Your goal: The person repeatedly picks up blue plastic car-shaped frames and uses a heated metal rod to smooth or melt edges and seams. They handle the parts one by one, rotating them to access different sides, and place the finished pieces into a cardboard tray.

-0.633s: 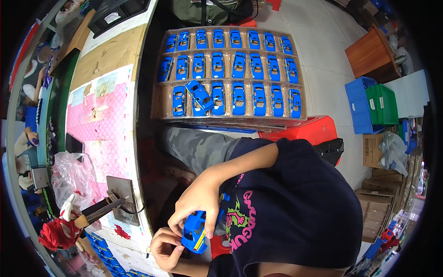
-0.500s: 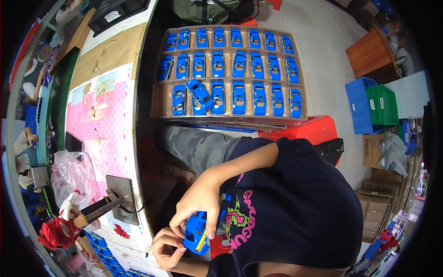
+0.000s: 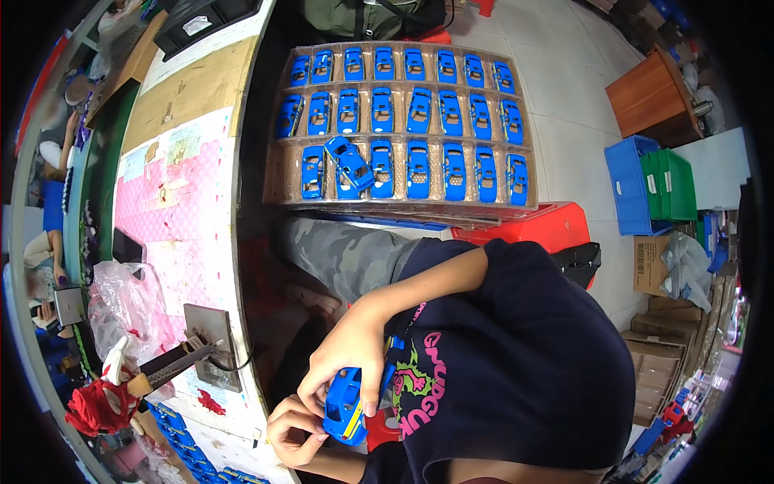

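Note:
A blue toy car body (image 3: 345,407) with a yellow stripe along its side is held low in front of my dark shirt, beside the table edge. My right hand (image 3: 351,359) grips it from above, with the thumb along one side and the fingers round the other. At the car's lower end, my left hand (image 3: 294,431) has its fingertips and thumb pinched against the edge. Whether something small is between those fingertips is hidden. Just behind the held car, another blue piece (image 3: 393,347) shows partly past my right hand.
A divided tray (image 3: 278,169) holds rows of blue car bodies, one lying askew on top. The white worktable (image 3: 250,323) carries a plastic bag (image 3: 121,302), a metal plate (image 3: 211,339), a red cloth bundle (image 3: 101,407) and more blue cars (image 3: 181,440). Red, blue and green crates stand at right.
My hands and the toy car have shifted very slightly to the right, with the grip unchanged. At the far left, another person's arm has moved.

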`<state>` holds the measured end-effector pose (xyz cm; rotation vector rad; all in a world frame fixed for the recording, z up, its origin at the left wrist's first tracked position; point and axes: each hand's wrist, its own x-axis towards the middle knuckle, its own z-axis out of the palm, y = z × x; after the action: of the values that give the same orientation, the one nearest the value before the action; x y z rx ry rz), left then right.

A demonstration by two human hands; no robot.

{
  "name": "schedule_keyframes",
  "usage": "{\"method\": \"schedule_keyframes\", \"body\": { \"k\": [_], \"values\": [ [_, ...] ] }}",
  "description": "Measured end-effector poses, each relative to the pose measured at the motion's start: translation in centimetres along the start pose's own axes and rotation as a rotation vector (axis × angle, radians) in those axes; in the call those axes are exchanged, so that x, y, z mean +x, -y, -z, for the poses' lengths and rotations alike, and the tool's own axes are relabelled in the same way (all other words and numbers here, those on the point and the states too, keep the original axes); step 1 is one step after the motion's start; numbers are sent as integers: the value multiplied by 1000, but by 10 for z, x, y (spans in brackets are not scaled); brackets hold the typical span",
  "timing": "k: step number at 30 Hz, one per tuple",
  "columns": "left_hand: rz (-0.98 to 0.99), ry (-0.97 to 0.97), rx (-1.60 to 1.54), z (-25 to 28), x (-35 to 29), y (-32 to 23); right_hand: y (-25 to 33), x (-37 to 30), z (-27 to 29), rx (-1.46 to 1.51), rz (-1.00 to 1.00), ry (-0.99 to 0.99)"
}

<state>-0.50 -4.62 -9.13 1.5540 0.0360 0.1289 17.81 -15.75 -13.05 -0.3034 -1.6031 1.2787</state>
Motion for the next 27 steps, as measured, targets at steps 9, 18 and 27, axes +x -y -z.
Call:
{"method": "schedule_keyframes", "body": {
  "k": [9, 18, 27],
  "values": [
    [6, -57, -40, 0, 0, 6, -2, -2, 1, 11, -21, -16],
    [97, -85, -29, 0, 1, 3, 3, -7, 4, -22, -99, -24],
    [138, -132, -40, -7, -2, -5, 1, -4, 5, -7, -62, -14]
  ]
}}
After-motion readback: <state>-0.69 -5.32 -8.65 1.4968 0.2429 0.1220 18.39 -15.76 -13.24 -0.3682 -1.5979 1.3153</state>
